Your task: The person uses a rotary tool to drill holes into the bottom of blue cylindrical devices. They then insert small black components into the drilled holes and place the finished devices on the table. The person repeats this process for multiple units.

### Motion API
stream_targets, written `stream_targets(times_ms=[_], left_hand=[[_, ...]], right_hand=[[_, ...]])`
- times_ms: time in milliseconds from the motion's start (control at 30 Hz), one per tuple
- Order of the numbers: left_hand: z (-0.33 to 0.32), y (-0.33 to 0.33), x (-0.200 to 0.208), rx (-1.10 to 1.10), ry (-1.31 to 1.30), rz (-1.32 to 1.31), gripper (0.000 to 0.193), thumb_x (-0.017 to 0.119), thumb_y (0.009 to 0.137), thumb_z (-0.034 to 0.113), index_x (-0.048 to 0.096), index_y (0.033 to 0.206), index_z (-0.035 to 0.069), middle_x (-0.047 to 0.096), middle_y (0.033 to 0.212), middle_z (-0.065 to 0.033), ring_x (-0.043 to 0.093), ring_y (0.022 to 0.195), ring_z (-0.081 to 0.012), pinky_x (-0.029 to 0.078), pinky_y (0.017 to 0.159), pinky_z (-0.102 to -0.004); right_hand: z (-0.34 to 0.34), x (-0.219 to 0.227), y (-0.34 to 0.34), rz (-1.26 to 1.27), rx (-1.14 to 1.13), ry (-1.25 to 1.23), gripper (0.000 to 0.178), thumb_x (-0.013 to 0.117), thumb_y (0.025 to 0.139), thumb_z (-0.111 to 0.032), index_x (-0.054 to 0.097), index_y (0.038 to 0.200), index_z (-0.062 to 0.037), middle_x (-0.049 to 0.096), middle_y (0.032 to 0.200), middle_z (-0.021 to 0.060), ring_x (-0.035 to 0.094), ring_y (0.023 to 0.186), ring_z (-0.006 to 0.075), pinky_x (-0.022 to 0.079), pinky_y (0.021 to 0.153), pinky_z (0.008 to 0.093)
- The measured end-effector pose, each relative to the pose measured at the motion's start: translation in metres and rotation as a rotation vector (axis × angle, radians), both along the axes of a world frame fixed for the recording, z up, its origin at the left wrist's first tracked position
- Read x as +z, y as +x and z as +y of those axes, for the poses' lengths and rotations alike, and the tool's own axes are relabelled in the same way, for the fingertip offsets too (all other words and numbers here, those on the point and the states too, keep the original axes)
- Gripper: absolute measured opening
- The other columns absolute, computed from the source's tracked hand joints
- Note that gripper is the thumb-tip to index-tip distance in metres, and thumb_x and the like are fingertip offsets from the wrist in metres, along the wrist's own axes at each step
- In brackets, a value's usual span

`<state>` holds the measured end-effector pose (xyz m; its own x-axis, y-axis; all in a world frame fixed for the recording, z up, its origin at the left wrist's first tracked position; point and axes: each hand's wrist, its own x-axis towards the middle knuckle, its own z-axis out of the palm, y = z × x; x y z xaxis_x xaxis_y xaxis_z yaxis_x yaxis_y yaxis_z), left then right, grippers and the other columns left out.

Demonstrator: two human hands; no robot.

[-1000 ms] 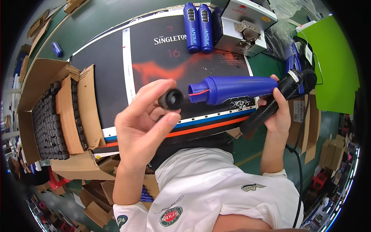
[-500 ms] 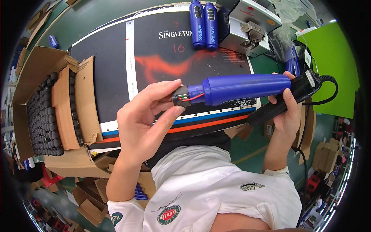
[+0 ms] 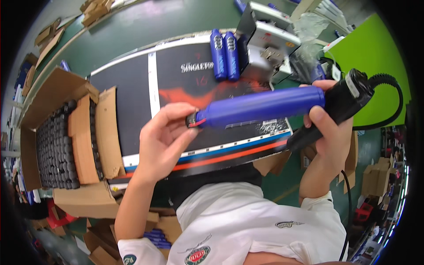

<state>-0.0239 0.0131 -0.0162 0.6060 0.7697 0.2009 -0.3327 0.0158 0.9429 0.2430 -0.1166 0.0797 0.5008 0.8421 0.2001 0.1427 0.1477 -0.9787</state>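
Observation:
A blue plastic tube lies nearly level across my two hands, above the table. My left hand pinches a small black end piece at its left end, between thumb and fingertips. A short red wire shows beside that piece. My right hand closes round the tube's right end. In the same hand rests a black corded tool, slanting below the tube, its thick ribbed cable curving off to the right. The tool's exact kind cannot be made out.
Two blue tubes stand at the table's back, beside a metal-and-white machine. On the left, an open cardboard box holds rows of black parts. A bright green board is at right. More blue tubes lie in a carton below.
The view has tilted, so the table sits lower. Both hands and the blue tube have shifted slightly; the tube's threaded collar no longer shows clearly. The black end piece is still pinched.

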Motion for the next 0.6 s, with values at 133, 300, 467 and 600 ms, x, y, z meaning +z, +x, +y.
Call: stream_targets(times_ms=[133,300,467,600], left_hand=[[-0.01,0.005,0.02,-0.029,0.22,0.128,0.058,0.064,0.082,-0.016,0.048,0.137,-0.005,0.06,0.122,-0.0171,0.061,0.116,-0.0234,0.05,0.104,-0.0377],[0.02,0.018,0.003,0.105,0.41,0.322,0.078,0.071,0.076,-0.012,0.042,0.147,0.001,0.07,0.111,-0.0119,0.062,0.116,-0.0207,0.044,0.106,-0.0361],[0.048,0.023,-0.025,0.114,0.377,0.551,0.085,0.077,0.078,-0.005,0.035,0.151,0.005,0.065,0.125,-0.0191,0.062,0.119,-0.0266,0.05,0.098,-0.0352],[0.059,0.019,-0.037,0.133,0.71,0.635,0.088,0.083,0.074,0.002,0.037,0.149,0.004,0.054,0.137,-0.0198,0.063,0.115,-0.0277,0.049,0.099,-0.0344]], right_hand=[[-0.01,0.022,-0.003,-0.127,-0.062,0.142,0.048,0.081,0.074,-0.004,0.063,0.119,0.0025,0.067,0.101,0.0082,0.065,0.092,0.016,0.051,0.085,0.0274],[0.039,0.03,-0.025,-0.321,-0.036,0.054,0.041,0.086,0.076,-0.012,0.07,0.112,0.0,0.068,0.094,0.004,0.063,0.081,0.0097,0.051,0.074,0.0245],[0.088,0.003,-0.047,-0.446,0.161,0.009,0.04,0.086,0.077,-0.021,0.067,0.106,0.0001,0.067,0.08,0.0028,0.066,0.068,0.0089,0.055,0.058,0.025],[0.106,-0.013,-0.058,-0.62,0.157,0.113,0.049,0.083,0.074,-0.032,0.067,0.113,-0.0063,0.072,0.083,0.0135,0.072,0.067,0.0234,0.056,0.062,0.0304]])
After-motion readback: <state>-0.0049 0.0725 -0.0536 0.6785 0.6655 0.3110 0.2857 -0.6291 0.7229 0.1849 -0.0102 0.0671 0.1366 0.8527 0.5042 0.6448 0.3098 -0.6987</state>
